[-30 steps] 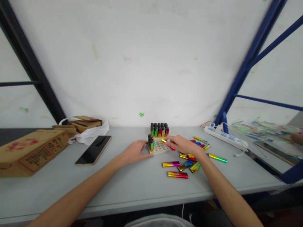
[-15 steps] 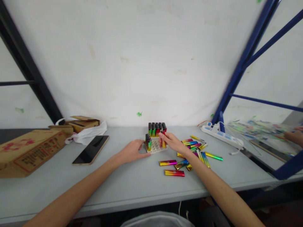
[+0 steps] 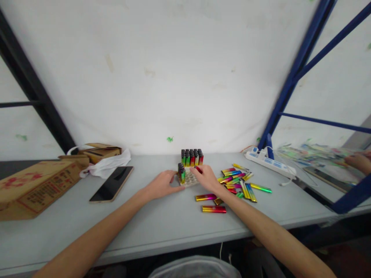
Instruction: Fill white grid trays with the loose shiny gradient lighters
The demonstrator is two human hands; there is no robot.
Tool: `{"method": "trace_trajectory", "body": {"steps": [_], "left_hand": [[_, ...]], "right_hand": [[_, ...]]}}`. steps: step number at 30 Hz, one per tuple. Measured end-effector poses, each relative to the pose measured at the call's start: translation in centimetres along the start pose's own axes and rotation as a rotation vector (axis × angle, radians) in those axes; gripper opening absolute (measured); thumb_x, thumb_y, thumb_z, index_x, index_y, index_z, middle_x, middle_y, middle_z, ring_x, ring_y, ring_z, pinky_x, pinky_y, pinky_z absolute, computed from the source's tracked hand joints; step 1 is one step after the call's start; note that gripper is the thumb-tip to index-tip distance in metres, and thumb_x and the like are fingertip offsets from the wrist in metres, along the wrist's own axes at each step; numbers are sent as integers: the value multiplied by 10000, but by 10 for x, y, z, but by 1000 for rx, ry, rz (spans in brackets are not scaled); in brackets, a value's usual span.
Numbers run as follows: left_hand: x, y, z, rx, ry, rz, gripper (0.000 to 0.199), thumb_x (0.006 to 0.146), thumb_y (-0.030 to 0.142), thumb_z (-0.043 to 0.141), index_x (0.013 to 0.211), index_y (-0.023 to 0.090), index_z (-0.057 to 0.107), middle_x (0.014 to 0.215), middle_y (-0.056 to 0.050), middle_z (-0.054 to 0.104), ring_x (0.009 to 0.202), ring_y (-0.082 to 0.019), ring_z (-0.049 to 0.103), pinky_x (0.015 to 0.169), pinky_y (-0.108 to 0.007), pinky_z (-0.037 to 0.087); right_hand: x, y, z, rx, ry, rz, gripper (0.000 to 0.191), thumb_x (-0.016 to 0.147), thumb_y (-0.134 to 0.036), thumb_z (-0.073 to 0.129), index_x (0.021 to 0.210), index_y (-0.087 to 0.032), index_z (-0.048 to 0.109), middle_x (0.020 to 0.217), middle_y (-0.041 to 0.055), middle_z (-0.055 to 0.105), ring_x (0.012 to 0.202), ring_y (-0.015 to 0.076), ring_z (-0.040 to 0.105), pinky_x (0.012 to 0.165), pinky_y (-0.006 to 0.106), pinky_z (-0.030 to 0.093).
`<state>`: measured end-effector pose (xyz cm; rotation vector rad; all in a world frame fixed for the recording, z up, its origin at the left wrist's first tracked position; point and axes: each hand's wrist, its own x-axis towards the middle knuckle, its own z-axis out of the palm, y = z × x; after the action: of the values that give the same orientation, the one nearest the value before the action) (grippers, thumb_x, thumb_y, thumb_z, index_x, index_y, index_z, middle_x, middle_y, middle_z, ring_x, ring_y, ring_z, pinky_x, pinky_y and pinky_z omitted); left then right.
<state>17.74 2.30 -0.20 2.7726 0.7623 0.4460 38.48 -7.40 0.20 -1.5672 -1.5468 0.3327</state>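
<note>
A white tray [image 3: 189, 178] with rows of small sockets lies on the table between my hands. Several upright lighters [image 3: 181, 174] fill its left end. My left hand [image 3: 164, 185] grips the tray's left side, thumb along the front edge. My right hand [image 3: 206, 178] is closed around a red lighter [image 3: 198, 169] over the tray's right part; most of that lighter is hidden by the fingers. Behind the tray stands a block of upright black-topped lighters [image 3: 192, 157]. To the right lies a loose pile of shiny multicoloured lighters or lighter sleeves [image 3: 236, 179].
A black phone [image 3: 111, 184], a white plastic bag [image 3: 116, 164] and a cardboard box [image 3: 40, 185] are on the left. At the right lies a power strip [image 3: 271, 165] beside a blue shelf post [image 3: 290, 85]. Another person's hand [image 3: 359, 161] shows at the far right.
My right hand has moved slightly left and down with the lighter, which now shows less between the fingers. The left hand stays at the tray. The view has shifted a little.
</note>
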Motion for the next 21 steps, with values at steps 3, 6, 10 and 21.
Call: {"method": "trace_trajectory", "body": {"steps": [3, 6, 10, 21], "left_hand": [[0, 1, 0, -8, -2, -2, 560, 824, 686, 626, 1022, 164, 676, 825, -54, 631, 740, -237, 580, 662, -313, 396], [0, -1, 1, -19, 9, -2, 557, 817, 689, 632, 1018, 172, 678, 808, -44, 628, 732, -232, 580, 662, -311, 395], [0, -2, 2, -23, 17, 0, 557, 813, 689, 633, 1014, 171, 679, 808, -47, 633, 737, -237, 590, 664, -313, 402], [1, -5, 4, -25, 16, 16, 573, 819, 713, 617, 1018, 179, 675, 821, -54, 644, 739, -241, 600, 656, -318, 406]], "right_hand": [[1, 0, 1, -19, 27, 9, 374, 888, -422, 437, 583, -208, 408, 560, -36, 307, 566, 116, 358, 544, 275, 223], [2, -2, -1, -34, 47, -3, 348, 867, -411, 439, 586, -210, 398, 563, -37, 316, 567, 115, 360, 547, 274, 221], [2, -4, -4, 2, 60, -26, 434, 908, -527, 447, 616, -212, 381, 576, -44, 331, 580, 112, 345, 553, 269, 229], [4, 0, -4, -64, 42, -8, 373, 926, -425, 444, 617, -219, 408, 574, -30, 391, 592, 134, 389, 569, 281, 245]]}}
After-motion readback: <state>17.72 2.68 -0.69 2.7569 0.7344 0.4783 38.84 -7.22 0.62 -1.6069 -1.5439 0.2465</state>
